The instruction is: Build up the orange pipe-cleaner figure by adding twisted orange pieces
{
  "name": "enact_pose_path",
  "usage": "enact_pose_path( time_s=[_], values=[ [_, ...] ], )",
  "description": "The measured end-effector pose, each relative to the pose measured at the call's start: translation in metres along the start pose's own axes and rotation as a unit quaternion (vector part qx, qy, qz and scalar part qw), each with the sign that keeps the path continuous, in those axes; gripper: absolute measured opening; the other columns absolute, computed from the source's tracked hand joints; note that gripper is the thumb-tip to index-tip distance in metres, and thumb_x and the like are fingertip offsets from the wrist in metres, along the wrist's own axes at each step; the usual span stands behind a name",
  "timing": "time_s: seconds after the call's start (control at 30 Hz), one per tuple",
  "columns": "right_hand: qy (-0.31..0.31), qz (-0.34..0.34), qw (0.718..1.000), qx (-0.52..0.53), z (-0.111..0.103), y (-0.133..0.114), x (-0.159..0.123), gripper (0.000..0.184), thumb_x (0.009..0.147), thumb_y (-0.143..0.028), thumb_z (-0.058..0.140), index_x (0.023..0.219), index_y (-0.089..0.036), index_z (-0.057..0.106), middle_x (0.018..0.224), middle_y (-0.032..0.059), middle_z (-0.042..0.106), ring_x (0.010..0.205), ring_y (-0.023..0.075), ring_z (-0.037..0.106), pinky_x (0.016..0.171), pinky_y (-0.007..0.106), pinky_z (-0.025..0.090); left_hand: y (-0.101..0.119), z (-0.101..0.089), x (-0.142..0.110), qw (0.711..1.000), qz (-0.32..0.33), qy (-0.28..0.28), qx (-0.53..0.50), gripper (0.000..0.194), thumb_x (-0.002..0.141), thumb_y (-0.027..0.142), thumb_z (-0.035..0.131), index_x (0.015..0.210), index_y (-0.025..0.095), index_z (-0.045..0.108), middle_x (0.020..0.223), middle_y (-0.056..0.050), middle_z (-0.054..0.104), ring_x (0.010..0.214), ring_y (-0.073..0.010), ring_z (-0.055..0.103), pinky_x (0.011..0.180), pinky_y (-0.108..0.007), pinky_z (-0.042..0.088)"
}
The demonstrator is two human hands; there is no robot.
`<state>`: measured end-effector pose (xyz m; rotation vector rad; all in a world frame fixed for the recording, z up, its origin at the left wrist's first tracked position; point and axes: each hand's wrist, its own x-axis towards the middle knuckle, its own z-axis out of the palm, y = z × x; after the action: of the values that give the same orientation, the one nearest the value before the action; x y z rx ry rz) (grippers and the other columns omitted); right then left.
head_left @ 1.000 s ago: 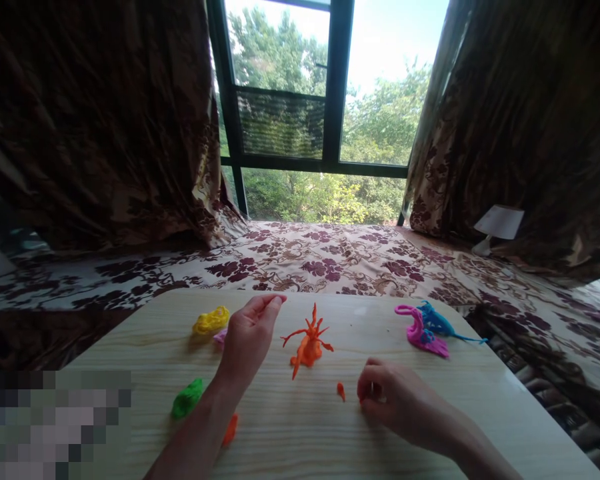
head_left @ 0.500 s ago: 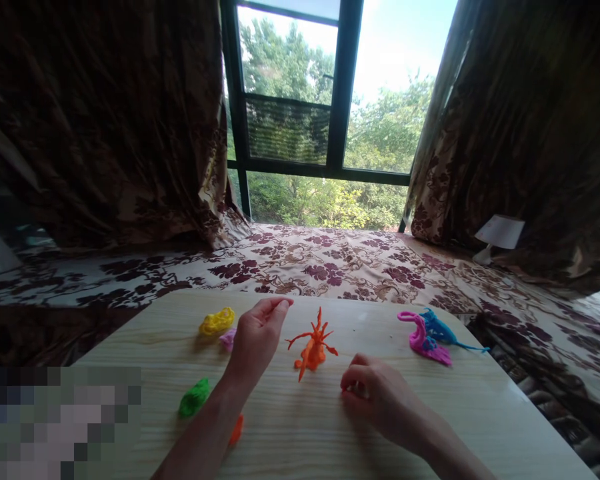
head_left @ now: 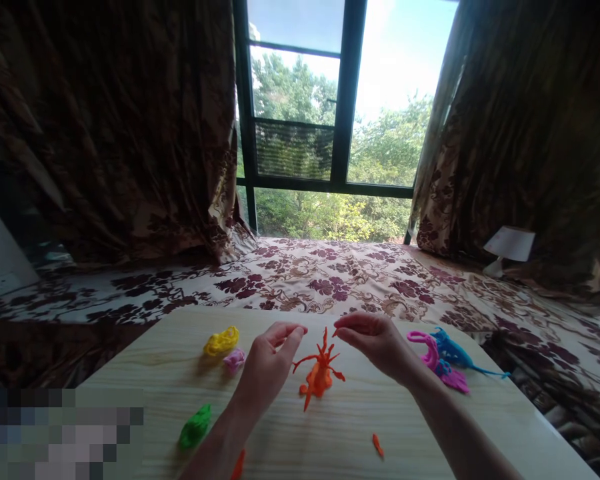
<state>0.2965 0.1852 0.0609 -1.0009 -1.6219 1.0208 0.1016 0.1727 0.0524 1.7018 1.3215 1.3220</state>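
An orange modelling clay figure (head_left: 320, 377) with thin spikes and arm-like strands stands on the table between my hands. My left hand (head_left: 273, 357) is closed in a pinch at its upper left; what the fingertips hold, if anything, I cannot make out. On the other side, my right hand (head_left: 375, 341) pinches a small piece of orange clay (head_left: 335, 333) close to the upper spikes. A loose orange clay strip (head_left: 377, 445) lies nearer to me on the right. Partly behind my left forearm is another orange clay lump (head_left: 239, 465).
Yellow clay (head_left: 221, 341), pale pink clay (head_left: 234, 361) and green clay (head_left: 195, 427) lie on the left of the wooden table (head_left: 290, 450). A magenta clay shape (head_left: 430, 353) and a blue clay shape (head_left: 453, 350) lie at the right. Beyond are a floral-covered ledge (head_left: 325, 287) and a lamp (head_left: 510, 244).
My right hand has risen from the tabletop to the figure's upper right, uncovering the orange strip. My left hand stays pinched beside the figure. The view has shifted slightly.
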Motion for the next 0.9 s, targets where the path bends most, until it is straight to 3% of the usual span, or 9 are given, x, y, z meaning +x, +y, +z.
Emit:
enact_pose_path(
  time_s=[0.13,0.23,0.9],
  values=[
    [0.004,-0.053,0.999,-0.006,0.012,-0.01,-0.005,0.016,0.074,-0.03,0.063,0.083,-0.018,0.067,0.071,0.0005,0.066,0.064,0.0114,0.058,0.058,0.023,0.045,0.013,0.001,-0.007,0.996,0.08,-0.027,0.006,0.019,0.078,0.032,0.053,0.088,0.023,0.066,0.098,-0.002,0.062,0.096,-0.0175,0.056,0.088,-0.028,0.041],
    [0.01,-0.078,0.996,-0.036,0.016,-0.016,-0.009,0.013,0.075,-0.027,0.062,0.081,-0.017,0.068,0.074,0.0019,0.066,0.067,0.0122,0.058,0.059,0.023,0.045,0.018,0.004,-0.011,0.994,0.098,-0.043,0.011,0.013,0.077,0.031,0.056,0.084,0.023,0.065,0.096,-0.001,0.06,0.096,-0.0166,0.055,0.088,-0.027,0.041],
    [-0.019,-0.045,0.999,-0.012,0.015,-0.026,-0.014,0.013,0.077,-0.027,0.059,0.084,-0.017,0.064,0.073,0.0001,0.066,0.065,0.011,0.057,0.057,0.022,0.044,0.018,0.01,-0.012,0.994,0.069,-0.061,-0.052,0.013,0.078,0.03,0.054,0.081,0.021,0.063,0.091,-0.001,0.063,0.089,-0.0167,0.058,0.083,-0.026,0.044]
  ],
)
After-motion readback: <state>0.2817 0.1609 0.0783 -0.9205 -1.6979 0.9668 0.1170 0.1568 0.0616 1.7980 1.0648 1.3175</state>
